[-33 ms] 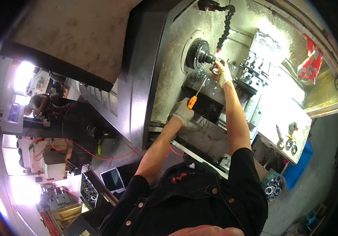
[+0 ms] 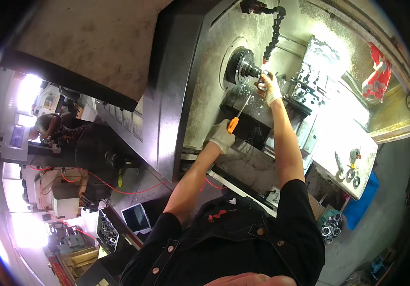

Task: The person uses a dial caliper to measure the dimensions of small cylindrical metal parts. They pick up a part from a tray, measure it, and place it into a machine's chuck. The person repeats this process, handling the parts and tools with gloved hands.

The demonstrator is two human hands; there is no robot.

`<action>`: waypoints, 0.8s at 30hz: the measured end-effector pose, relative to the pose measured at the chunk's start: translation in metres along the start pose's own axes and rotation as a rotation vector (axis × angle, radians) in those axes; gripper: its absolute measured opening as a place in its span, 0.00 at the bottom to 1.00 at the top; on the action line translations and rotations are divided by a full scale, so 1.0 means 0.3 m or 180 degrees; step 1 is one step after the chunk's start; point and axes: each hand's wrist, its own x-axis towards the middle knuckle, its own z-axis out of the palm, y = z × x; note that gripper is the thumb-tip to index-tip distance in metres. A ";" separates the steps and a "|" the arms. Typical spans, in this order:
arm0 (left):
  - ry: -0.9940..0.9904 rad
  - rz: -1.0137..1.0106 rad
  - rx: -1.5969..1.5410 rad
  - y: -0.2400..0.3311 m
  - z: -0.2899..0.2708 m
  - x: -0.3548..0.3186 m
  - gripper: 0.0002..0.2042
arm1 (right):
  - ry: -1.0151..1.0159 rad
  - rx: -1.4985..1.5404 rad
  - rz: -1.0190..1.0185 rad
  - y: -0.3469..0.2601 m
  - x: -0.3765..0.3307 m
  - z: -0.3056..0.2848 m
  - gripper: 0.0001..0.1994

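Note:
My gloved left hand (image 2: 221, 137) is closed round the orange handle of a screwdriver (image 2: 233, 125), whose thin metal shaft points up toward the chuck. Higher and to the right, my gloved right hand (image 2: 272, 90) has its fingers curled round a small metal ring (image 2: 262, 86), partly hidden by them. Those fingers are at the free end of the stepped metal mandrel (image 2: 251, 70), which sticks out of the dark round chuck (image 2: 238, 65) in the machine wall. Whether they touch the mandrel I cannot tell.
A jointed black coolant hose (image 2: 275, 35) hangs above the chuck. To the right stands the tool block (image 2: 305, 88) with several bolts. Rings and tools lie on a pale tray (image 2: 362, 178); a bucket (image 2: 323, 215) holds more rings. A person (image 2: 47, 126) works far left.

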 end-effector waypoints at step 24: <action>0.0054 0.0151 -0.0066 -0.097 0.037 -0.048 0.16 | 0.0143 -0.1120 -0.0689 0.003 0.001 0.012 0.29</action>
